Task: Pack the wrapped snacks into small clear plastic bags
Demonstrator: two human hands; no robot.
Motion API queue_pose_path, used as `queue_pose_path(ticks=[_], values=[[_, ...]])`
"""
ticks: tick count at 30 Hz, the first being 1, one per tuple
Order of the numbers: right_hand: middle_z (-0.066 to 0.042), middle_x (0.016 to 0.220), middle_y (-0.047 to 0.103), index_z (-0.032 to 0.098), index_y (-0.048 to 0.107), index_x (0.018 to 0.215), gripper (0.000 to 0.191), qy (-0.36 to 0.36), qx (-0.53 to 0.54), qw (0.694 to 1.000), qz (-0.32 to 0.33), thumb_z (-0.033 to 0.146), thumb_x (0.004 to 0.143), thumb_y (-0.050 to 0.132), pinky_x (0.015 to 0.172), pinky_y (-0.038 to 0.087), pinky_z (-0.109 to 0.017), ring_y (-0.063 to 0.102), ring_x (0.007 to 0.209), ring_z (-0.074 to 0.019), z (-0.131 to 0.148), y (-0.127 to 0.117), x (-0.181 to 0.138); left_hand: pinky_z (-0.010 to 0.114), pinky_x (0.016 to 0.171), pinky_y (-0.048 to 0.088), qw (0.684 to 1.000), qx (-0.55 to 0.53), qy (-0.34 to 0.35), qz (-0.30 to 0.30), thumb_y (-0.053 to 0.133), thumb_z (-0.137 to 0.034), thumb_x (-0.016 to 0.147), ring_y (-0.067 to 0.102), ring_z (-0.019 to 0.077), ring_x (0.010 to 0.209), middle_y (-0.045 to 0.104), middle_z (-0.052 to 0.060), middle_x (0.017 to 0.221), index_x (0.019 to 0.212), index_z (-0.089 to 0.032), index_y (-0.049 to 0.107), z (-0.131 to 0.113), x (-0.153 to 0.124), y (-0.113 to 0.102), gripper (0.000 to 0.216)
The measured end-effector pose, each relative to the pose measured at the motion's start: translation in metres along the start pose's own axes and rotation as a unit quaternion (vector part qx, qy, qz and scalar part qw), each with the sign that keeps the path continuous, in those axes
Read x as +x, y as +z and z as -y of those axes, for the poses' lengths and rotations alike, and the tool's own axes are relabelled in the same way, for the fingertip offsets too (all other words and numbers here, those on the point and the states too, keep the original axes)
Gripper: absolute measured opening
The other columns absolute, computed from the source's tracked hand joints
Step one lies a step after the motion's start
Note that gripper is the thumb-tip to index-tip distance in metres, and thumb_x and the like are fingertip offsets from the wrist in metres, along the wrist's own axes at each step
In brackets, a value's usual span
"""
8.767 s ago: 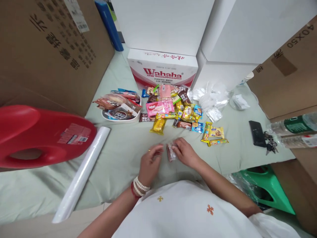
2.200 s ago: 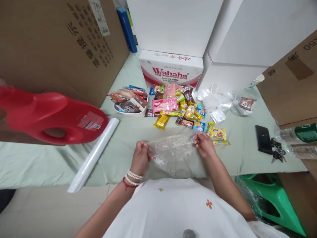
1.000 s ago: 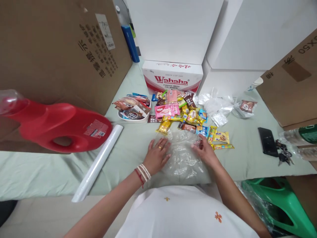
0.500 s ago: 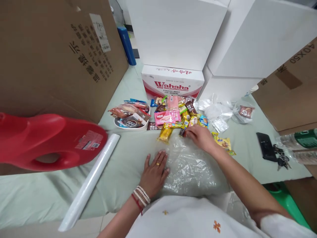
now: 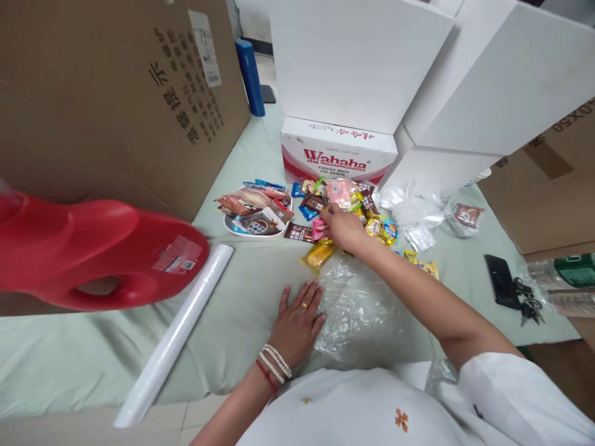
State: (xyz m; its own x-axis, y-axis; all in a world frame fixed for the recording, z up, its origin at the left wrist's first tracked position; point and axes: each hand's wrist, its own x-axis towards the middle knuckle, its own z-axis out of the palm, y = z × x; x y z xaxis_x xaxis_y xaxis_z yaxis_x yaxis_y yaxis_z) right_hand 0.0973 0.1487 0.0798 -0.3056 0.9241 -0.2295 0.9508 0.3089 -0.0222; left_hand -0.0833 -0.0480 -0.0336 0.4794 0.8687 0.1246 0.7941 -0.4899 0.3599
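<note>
One palm, our left hand [image 5: 295, 325], lies flat with fingers spread on the cloth [image 5: 251, 297], its fingertips at the left edge of a clear plastic sheet [image 5: 346, 316]. Our right hand [image 5: 346, 229] reaches over the sheet into the snack pile [image 5: 370, 204], its fingers on a pink packet [image 5: 320, 229]; we cannot tell whether they grip it or only touch it, since the hand covers most of it. If we pull that packet, its neighbours could slide too, because the wrappers overlap and look slippery. The yellow packet [image 5: 318, 255] just below could be knocked onto the sheet. The sheet looks thin and crumpled, and no hand is on its right side, so a brush of our forearm might drag or fold it. At our left, the white roll [image 5: 174, 341] overhangs the table edge; a bump could tip it off.
</note>
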Motion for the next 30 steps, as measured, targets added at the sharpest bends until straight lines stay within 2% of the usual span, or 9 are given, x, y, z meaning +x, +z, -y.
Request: queue_pose_path(ticks=[3,8,15,18,20,23,27,30], values=[[-0.013,0.139,0.061,0.028,0.056,0.143,0.041,0.01,0.011,1.0,-0.022,0.032,0.103,0.05,0.082,0.052,-0.035,0.068,0.108,-0.0297,-0.023,0.0,-0.014,0.057,0.13,0.012,1.0,-0.004,-0.001,-0.004,0.047,-0.039,0.104,0.047,0.0269,0.148,0.051,0.011,0.159,0.152,-0.021,0.051,0.0,0.0,0.0,0.051],[-0.008,0.141,0.065,0.029,0.057,0.146,0.045,0.024,0.025,0.997,-0.072,0.032,0.101,0.052,0.09,0.05,-0.035,0.066,0.117,-0.0296,-0.053,0.003,-0.018,0.058,0.129,0.015,1.0,-0.014,-0.001,-0.003,0.046,-0.039,0.104,0.048,0.0279,0.148,0.05,0.012,0.16,0.152,-0.022,0.052,0.0,0.0,-0.001,0.051],[-0.012,0.137,0.067,0.02,0.057,0.144,0.052,0.021,0.038,0.996,-0.073,0.023,0.092,0.062,0.096,0.049,-0.037,0.062,0.123,-0.0306,-0.055,0.011,-0.004,0.06,0.129,0.017,1.0,-0.01,0.002,-0.007,0.049,-0.037,0.103,0.046,0.0296,0.149,0.049,0.013,0.161,0.153,-0.021,0.049,0.001,0.0,-0.001,0.053],[-0.017,0.13,0.067,0.016,0.065,0.135,0.046,0.055,0.013,0.997,-0.047,0.029,0.09,0.068,0.095,0.049,-0.04,0.062,0.117,-0.0332,-0.053,0.013,-0.004,0.057,0.128,0.02,1.0,0.002,-0.009,-0.009,0.051,-0.039,0.101,0.041,0.0302,0.152,0.042,0.014,0.165,0.156,-0.021,0.046,0.0,-0.001,-0.002,0.058],[-0.019,0.126,0.067,0.017,0.07,0.127,0.042,0.048,-0.013,0.998,-0.039,0.035,0.089,0.071,0.096,0.047,-0.045,0.058,0.117,-0.0368,-0.052,0.012,-0.01,0.059,0.129,0.017,1.0,0.012,-0.025,-0.003,0.052,-0.042,0.1,0.035,0.0315,0.155,0.038,0.014,0.167,0.156,-0.02,0.046,-0.001,-0.001,-0.002,0.06],[-0.018,0.123,0.066,0.02,0.07,0.122,0.037,0.007,-0.02,0.996,-0.092,0.038,0.09,0.07,0.098,0.044,-0.049,0.05,0.123,-0.04,-0.056,0.008,-0.034,0.067,0.128,0.009,0.999,0.021,-0.039,0.014,0.051,-0.045,0.1,0.033,0.0337,0.156,0.039,0.015,0.166,0.155,-0.018,0.047,-0.002,-0.001,-0.004,0.061],[-0.014,0.111,0.064,0.017,0.064,0.117,0.029,0.01,0.093,0.974,-0.207,0.035,0.094,0.061,0.083,0.046,-0.039,0.056,0.1,-0.0305,-0.064,0.004,-0.094,0.071,0.126,0.005,0.999,0.016,-0.025,0.033,0.046,-0.046,0.103,0.036,0.0332,0.154,0.039,0.014,0.166,0.155,-0.022,0.048,-0.005,-0.003,-0.004,0.057],[-0.009,0.1,0.062,0.019,0.061,0.108,0.024,-0.068,0.166,0.96,-0.213,0.037,0.093,0.062,0.075,0.044,-0.034,0.056,0.089,-0.0255,-0.054,0.02,-0.144,0.072,0.125,0.007,0.999,0.02,-0.02,0.032,0.041,-0.041,0.104,0.037,0.0322,0.154,0.039,0.012,0.166,0.155,-0.025,0.047,-0.008,-0.006,-0.003,0.054]])
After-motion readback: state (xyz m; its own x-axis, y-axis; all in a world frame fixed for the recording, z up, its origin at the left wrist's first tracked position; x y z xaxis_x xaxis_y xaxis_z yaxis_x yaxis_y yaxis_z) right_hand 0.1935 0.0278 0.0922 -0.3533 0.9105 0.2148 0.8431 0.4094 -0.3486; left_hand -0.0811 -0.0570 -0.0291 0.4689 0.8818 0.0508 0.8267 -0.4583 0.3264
